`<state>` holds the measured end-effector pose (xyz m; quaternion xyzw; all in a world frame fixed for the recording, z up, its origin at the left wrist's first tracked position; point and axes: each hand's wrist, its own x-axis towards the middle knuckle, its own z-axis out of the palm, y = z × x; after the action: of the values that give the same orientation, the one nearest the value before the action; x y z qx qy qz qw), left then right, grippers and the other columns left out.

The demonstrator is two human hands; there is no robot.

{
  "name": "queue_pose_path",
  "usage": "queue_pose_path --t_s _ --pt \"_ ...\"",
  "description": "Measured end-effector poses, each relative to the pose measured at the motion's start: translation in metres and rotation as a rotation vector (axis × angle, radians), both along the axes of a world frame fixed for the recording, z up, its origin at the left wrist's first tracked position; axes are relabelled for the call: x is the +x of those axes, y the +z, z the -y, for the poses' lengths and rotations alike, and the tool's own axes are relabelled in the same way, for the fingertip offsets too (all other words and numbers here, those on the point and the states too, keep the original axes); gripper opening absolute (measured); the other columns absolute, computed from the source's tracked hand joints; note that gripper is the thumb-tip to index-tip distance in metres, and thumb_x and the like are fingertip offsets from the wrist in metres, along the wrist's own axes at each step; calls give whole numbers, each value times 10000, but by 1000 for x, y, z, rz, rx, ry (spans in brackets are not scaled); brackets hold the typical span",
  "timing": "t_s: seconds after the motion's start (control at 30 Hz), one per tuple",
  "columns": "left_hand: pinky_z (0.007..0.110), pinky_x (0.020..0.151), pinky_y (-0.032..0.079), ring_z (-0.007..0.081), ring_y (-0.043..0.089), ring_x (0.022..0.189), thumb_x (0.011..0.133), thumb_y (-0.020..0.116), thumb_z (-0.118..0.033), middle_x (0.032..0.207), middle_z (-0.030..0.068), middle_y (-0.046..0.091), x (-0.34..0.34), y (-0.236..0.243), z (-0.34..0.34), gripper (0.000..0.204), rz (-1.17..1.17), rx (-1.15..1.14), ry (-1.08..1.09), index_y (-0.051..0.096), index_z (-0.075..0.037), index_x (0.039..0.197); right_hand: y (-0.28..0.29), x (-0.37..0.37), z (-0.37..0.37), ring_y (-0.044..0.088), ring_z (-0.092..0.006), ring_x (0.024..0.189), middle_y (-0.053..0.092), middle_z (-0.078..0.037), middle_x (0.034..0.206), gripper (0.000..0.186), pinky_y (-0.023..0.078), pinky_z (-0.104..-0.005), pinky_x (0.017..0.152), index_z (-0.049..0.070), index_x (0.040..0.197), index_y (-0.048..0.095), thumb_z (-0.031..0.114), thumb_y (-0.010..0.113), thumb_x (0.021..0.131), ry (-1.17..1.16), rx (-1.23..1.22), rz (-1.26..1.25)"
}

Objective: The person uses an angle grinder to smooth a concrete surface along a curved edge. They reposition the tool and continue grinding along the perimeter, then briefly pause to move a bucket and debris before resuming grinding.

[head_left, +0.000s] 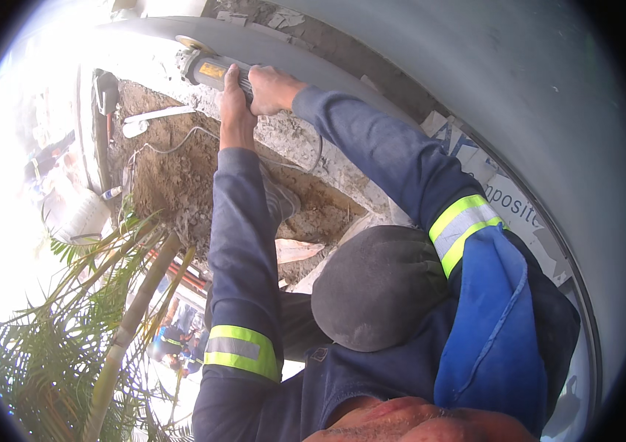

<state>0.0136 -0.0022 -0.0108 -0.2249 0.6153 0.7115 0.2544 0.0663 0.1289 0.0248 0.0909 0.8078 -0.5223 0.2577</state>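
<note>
Both arms reach forward in dark blue sleeves with reflective bands. Near the top of the head view, an angle grinder [213, 69] points away to the left, its round disc [193, 44] beside the grey curved wall surface. My left hand [236, 110] is closed around the grinder's body, thumb lying along it. Next to it my right hand [271, 88] grips the rear part of the same tool. Whether the disc touches the wall or spins, I cannot tell. A dark cable [319, 155] hangs below my right forearm.
Below the grinder runs a rough pale concrete ledge [298, 144] over brown soil [162, 173]. A white cord [173, 150] lies on the soil. My shoe [280, 202] and bent knee [379, 287] are beneath. Left stand a white bucket [81, 214] and palm plant [132, 324]; other people [173, 342] are farther off.
</note>
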Motion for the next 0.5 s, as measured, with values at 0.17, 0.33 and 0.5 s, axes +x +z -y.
queue_pose_path --t_s 0.17,0.33,0.5 --pt "361 806 621 228 733 929 1038 645 -275 1079 125 712 4 5 -9 387 46 56 3 586 35 1263 -9 0 -1 737 -390 1059 731 -296 1116 589 606 -437 919 -139 1217 621 130 806 727 10 8 -8" --pt "360 789 623 225 728 912 1034 648 -248 1074 131 707 30 20 -18 372 -56 -49 3 579 44 1254 7 29 -9 735 -402 1061 723 -320 1108 577 602 -441 923 -133 1205 597 115 800 725 -36 15 -54" --pt "338 722 630 208 728 851 1020 671 -190 1034 131 707 59 33 -29 316 -80 -68 39 591 51 1208 3 54 -12 730 -442 1040 718 -346 1064 525 585 -465 888 -133 1134 605 112 792 709 -66 21 -94"
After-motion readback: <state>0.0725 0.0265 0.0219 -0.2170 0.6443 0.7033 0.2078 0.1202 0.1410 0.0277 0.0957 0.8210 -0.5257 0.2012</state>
